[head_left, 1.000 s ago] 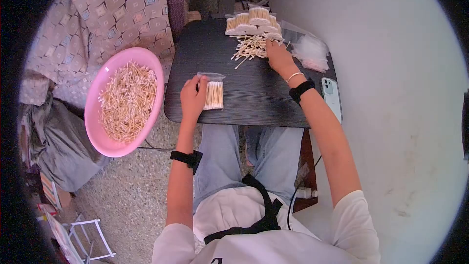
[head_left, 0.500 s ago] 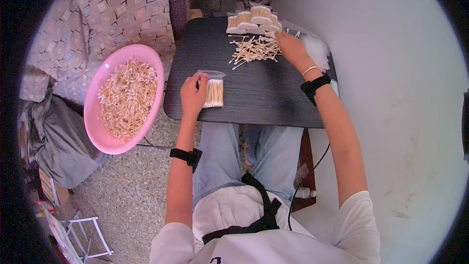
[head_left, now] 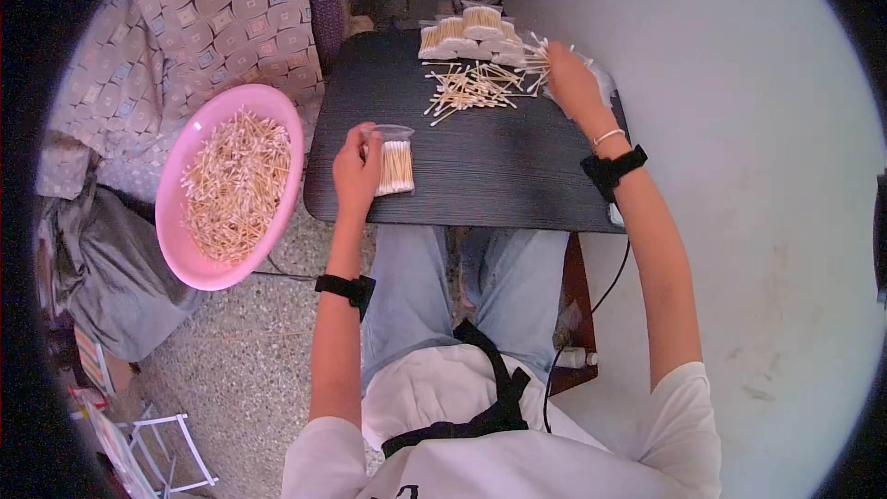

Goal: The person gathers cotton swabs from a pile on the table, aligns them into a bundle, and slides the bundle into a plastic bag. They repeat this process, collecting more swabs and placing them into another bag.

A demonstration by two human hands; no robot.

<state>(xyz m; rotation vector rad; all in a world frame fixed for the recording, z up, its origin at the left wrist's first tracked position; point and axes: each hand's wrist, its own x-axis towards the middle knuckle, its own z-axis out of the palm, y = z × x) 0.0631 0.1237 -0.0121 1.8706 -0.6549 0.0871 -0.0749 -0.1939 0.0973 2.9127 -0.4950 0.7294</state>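
Near the table's left front, my left hand (head_left: pixel 356 171) is closed on the left edge of a clear bag of cotton swabs (head_left: pixel 396 168). The swabs stand side by side in it, and the bag's top sticks out loose. At the back right, my right hand (head_left: pixel 575 88) grips a bunch of cotton swabs (head_left: pixel 536 54), whose white tips fan out around the fingers. A loose pile of swabs (head_left: pixel 469 88) lies just left of that hand. Behind the pile, filled swab packs (head_left: pixel 481 24) are stacked. Clear plastic bags (head_left: pixel 605 83) lie partly hidden behind my right hand.
The black table (head_left: pixel 480 180) stands over my knees, with a pale wall (head_left: pixel 739 176) close on the right. A pink tub (head_left: pixel 168 217) full of loose swabs is to the left of the table. A dark cable (head_left: pixel 612 288) hangs at the right.
My right hand has moved slightly right and now shows a bunch of swabs in its fingers. My left hand still holds the bag. The view has shifted a little.
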